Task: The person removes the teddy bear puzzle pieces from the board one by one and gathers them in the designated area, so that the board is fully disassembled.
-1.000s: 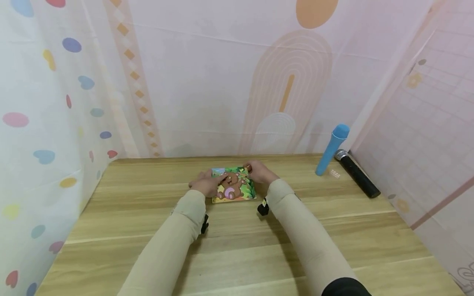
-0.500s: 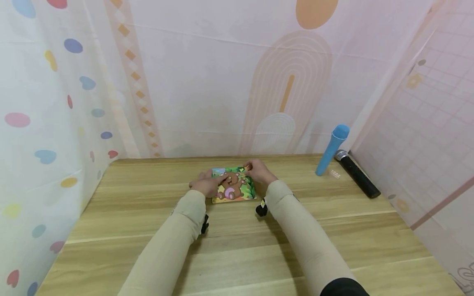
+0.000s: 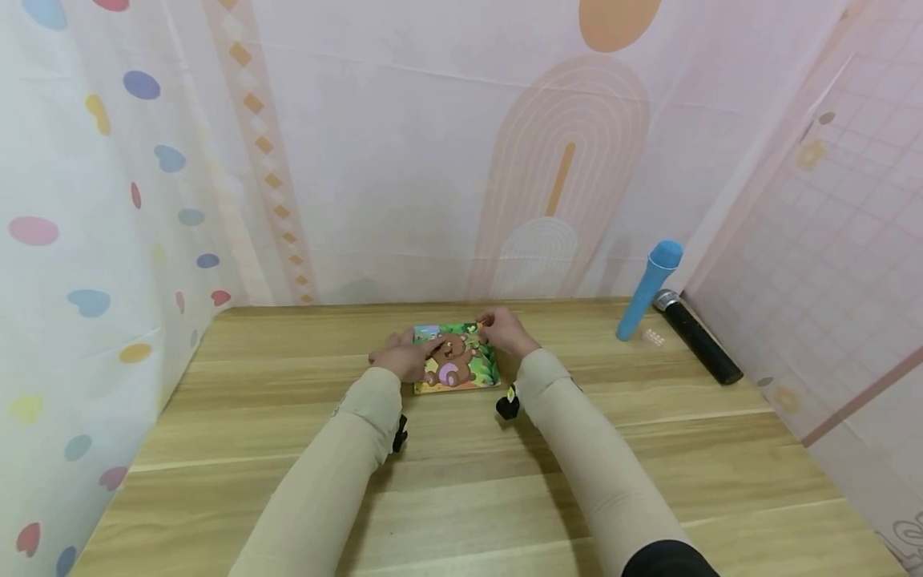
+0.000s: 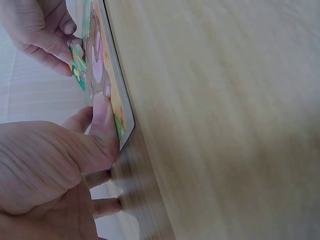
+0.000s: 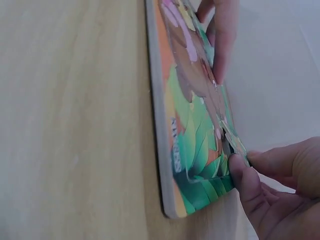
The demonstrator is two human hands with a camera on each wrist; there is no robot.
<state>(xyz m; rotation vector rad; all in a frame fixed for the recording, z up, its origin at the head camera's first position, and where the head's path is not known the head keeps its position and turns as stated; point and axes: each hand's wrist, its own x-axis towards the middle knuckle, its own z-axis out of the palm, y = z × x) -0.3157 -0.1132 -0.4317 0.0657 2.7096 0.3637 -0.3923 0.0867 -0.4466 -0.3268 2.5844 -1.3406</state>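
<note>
A small picture puzzle (image 3: pixel 457 362) with a brown bear lies flat on the wooden table (image 3: pixel 461 481). My left hand (image 3: pixel 417 351) rests on the puzzle's left side with straight fingers. In the left wrist view its thumb (image 4: pixel 104 125) presses down on the puzzle board (image 4: pixel 119 107) near a corner. My right hand (image 3: pixel 486 325) is at the far right corner. In the right wrist view its fingertips (image 5: pixel 239 167) pinch a green leafy puzzle piece (image 5: pixel 231 145), tilted up off the board (image 5: pixel 159 125).
A blue cylinder (image 3: pixel 647 290) leans against the curtain wall at the back right. A black cylinder (image 3: pixel 696 337) and a small white item (image 3: pixel 652 337) lie beside it. Patterned curtains close in the table on the left, back and right.
My right hand's fingers have shifted slightly at the far right corner of the puzzle. The left hand and the board have stayed where they were.
</note>
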